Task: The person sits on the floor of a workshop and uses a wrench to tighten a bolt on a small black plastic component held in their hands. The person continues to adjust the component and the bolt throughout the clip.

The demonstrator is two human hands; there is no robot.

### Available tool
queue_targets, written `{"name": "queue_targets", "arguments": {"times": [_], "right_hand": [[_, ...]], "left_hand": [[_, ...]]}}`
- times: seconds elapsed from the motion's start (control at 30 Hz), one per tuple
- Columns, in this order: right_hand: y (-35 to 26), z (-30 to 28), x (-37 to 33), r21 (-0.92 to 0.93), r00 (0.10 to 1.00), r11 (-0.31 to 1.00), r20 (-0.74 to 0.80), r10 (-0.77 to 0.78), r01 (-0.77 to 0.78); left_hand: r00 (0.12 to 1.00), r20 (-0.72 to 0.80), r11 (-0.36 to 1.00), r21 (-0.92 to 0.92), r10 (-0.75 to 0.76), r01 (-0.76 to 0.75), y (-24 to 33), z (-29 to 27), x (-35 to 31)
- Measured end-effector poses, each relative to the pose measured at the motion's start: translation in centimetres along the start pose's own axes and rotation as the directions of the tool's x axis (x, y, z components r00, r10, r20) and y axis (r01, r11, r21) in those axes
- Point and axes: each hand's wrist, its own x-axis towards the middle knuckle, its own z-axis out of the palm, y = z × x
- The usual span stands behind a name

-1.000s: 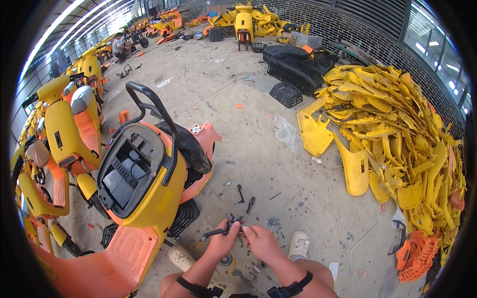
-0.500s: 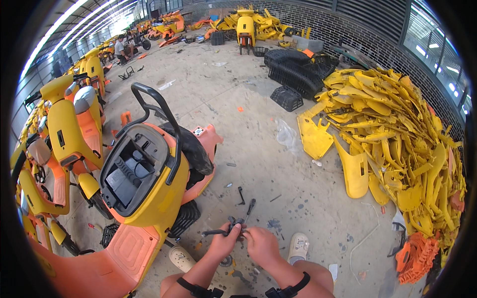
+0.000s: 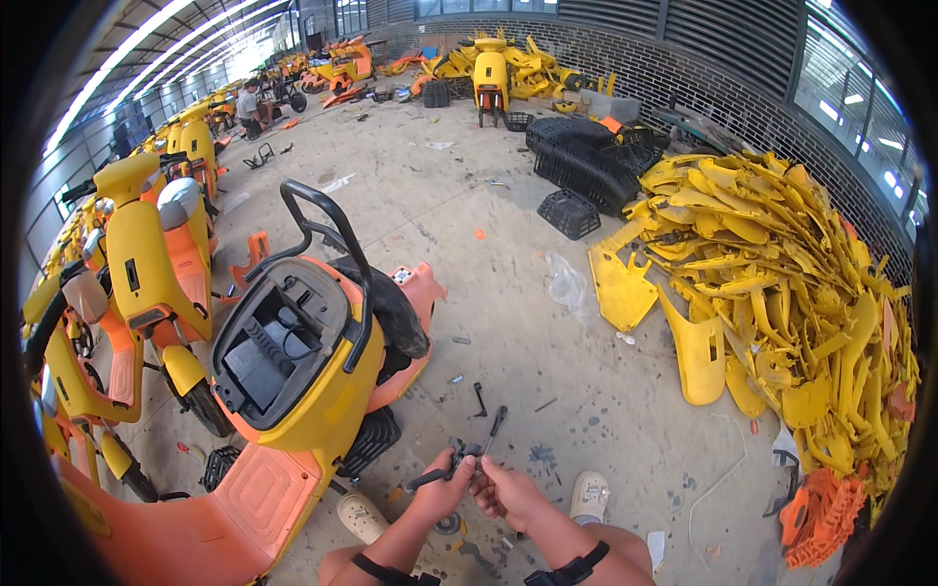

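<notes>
In front of the scooter's right side, my left hand (image 3: 445,488) is closed around a dark small part (image 3: 427,479) with a curved lever-like arm sticking out to the left. My right hand (image 3: 508,491) meets it, thumb and fingers pinched at the part's right end; what they grip is hidden. Just beyond my fingers is a ratchet-like tool (image 3: 499,420) with a dark round head; whether it is held or lies on the floor, I cannot tell. A short dark L-shaped piece (image 3: 479,398) lies farther off on the floor.
A yellow-and-orange scooter (image 3: 322,405) with an exposed under-seat bin stands close on my left; more scooters (image 3: 147,264) line up behind it. At right rises a heap of yellow panels (image 3: 782,293), with orange pieces (image 3: 823,518) beside it. Black baskets (image 3: 570,213) sit farther back. A person (image 3: 251,107) crouches far left.
The whole view has tilted up slightly, so things sit lower in the picture. My right hand has turned a little, its fingers now curled under the thumb. My left hand keeps its hold.
</notes>
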Motion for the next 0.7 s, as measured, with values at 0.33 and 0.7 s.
{"name": "queue_targets", "arguments": {"times": [0.33,0.7], "right_hand": [[1.9,0.0,1.8,-0.179,0.954,0.952,-0.122,-0.274,0.25],[1.0,1.5,0.1,-0.888,0.639,0.337,-0.065,-0.767,0.314]], "left_hand": [[0.995,0.066,0.983,-0.161,-0.073,0.083,-0.4,0.2,-0.1],[0.992,0.075,0.972,-0.207,-0.1,0.113,-1.5,0.1,0.0]]}}
